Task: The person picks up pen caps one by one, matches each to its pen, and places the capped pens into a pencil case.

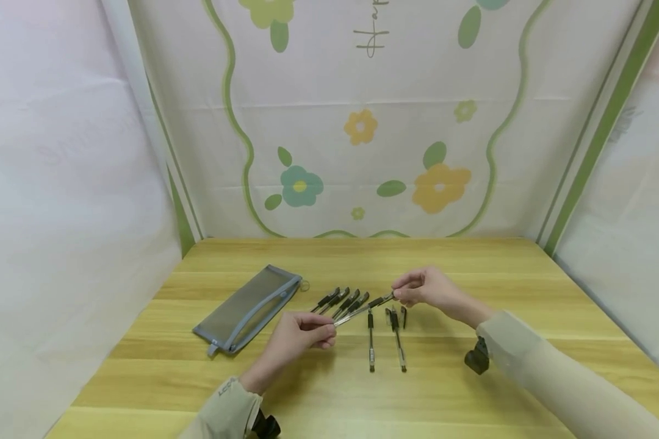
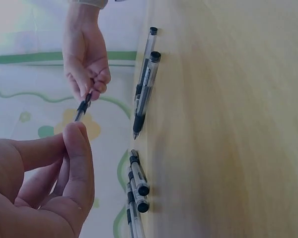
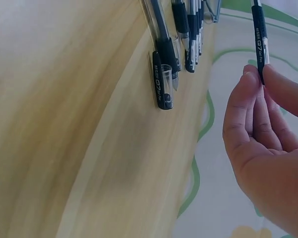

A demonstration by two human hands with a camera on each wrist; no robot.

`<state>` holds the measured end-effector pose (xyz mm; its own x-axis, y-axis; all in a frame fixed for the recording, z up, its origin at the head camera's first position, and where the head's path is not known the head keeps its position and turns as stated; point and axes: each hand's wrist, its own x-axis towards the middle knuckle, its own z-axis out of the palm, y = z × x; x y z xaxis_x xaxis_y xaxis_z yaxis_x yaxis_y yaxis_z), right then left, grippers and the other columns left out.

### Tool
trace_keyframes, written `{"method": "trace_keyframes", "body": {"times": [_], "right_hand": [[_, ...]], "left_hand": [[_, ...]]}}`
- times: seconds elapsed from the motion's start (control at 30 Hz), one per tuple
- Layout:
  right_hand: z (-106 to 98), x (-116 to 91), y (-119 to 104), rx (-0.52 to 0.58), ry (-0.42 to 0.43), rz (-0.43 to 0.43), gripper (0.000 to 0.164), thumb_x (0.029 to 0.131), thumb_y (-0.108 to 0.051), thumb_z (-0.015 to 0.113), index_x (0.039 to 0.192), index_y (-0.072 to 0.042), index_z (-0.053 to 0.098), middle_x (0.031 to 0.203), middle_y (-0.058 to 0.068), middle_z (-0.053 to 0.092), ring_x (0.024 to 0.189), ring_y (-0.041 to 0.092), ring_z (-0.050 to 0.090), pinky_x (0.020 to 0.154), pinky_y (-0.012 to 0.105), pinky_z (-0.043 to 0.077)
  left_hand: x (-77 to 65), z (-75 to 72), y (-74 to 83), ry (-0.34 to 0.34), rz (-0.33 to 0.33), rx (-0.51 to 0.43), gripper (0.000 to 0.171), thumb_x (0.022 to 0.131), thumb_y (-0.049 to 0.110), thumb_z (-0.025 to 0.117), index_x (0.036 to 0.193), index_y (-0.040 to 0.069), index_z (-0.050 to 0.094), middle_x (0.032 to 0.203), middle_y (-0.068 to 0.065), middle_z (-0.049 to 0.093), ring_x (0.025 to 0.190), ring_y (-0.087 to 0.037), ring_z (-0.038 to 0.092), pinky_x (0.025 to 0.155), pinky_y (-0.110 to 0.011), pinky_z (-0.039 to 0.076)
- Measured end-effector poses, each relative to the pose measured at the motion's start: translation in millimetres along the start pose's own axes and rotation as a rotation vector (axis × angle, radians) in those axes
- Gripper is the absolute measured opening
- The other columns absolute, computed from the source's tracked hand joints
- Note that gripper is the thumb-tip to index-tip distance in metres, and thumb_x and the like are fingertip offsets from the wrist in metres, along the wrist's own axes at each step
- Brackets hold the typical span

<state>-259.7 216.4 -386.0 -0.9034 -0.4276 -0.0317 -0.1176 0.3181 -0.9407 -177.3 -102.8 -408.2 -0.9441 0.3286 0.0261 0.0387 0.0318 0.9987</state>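
A clear-barrelled gel pen (image 1: 357,313) with a black cap is held slanting above the table between both hands. My left hand (image 1: 302,335) pinches its rear end between thumb and fingers. At the other end my right hand (image 1: 431,292) pinches the black cap (image 3: 260,42), which is on the pen in the right wrist view. Two uncapped pens, a left one (image 1: 371,341) and a right one (image 1: 399,344), lie below the right hand, with a loose cap (image 3: 164,91) beside one tip. Several capped pens (image 1: 340,300) lie in a slanted row behind the left hand.
A grey mesh zip pouch (image 1: 241,302) lies on the wooden table (image 1: 445,390), left of the pens. Flower-printed cloth (image 1: 384,79) hangs at the table's back edge, and pale cloth panels stand on both sides.
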Motion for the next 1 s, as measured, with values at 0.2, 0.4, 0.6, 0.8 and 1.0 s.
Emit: {"method": "trace_keyframes", "body": {"times": [0.2,0.4,0.6,0.8,1.0], "right_hand": [[3,17,0,-0.035,0.002,0.030,0.025,0.088,-0.014,0.075,0.108,0.002,0.070,0.100,0.020,0.069,0.094,0.045,0.063,0.086,0.054,0.053],[3,31,-3,-0.118,-0.019,0.009,0.024,0.089,-0.008,0.074,0.108,0.005,0.071,0.095,0.015,0.071,0.091,0.042,0.065,0.081,0.049,0.056],[1,44,-3,-0.192,-0.080,-0.019,0.022,0.088,-0.005,0.074,0.106,0.007,0.072,0.092,0.012,0.072,0.088,0.040,0.066,0.076,0.044,0.058],[1,54,1,-0.176,-0.119,-0.007,0.017,0.087,-0.002,0.074,0.102,0.006,0.073,0.093,0.012,0.073,0.088,0.039,0.068,0.076,0.042,0.058],[4,62,4,-0.172,-0.137,-0.007,0.019,0.087,-0.001,0.074,0.103,0.007,0.073,0.096,0.012,0.072,0.089,0.036,0.069,0.077,0.041,0.058]], "left_hand": [[1.4,1.2,0.2,0.049,-0.075,0.012,0.023,0.086,0.000,0.074,0.104,-0.013,0.068,0.092,-0.026,0.069,0.077,-0.027,0.071,0.073,-0.036,0.059],[4.1,5.2,-0.9,0.062,-0.161,0.017,0.020,0.085,-0.002,0.074,0.100,-0.013,0.069,0.088,-0.024,0.070,0.076,-0.029,0.071,0.071,-0.035,0.059],[4.8,9.6,-4.3,0.054,-0.206,0.022,0.017,0.084,-0.004,0.073,0.099,-0.011,0.069,0.088,-0.023,0.070,0.075,-0.029,0.071,0.071,-0.035,0.059],[6.4,14.7,-8.9,0.074,-0.245,0.038,0.015,0.082,-0.006,0.075,0.096,-0.010,0.071,0.083,-0.021,0.070,0.070,-0.028,0.071,0.066,-0.034,0.059],[9.5,15.8,-13.8,0.068,-0.267,0.046,0.014,0.083,-0.006,0.075,0.095,-0.010,0.072,0.081,-0.021,0.071,0.068,-0.028,0.071,0.063,-0.033,0.059]]}}
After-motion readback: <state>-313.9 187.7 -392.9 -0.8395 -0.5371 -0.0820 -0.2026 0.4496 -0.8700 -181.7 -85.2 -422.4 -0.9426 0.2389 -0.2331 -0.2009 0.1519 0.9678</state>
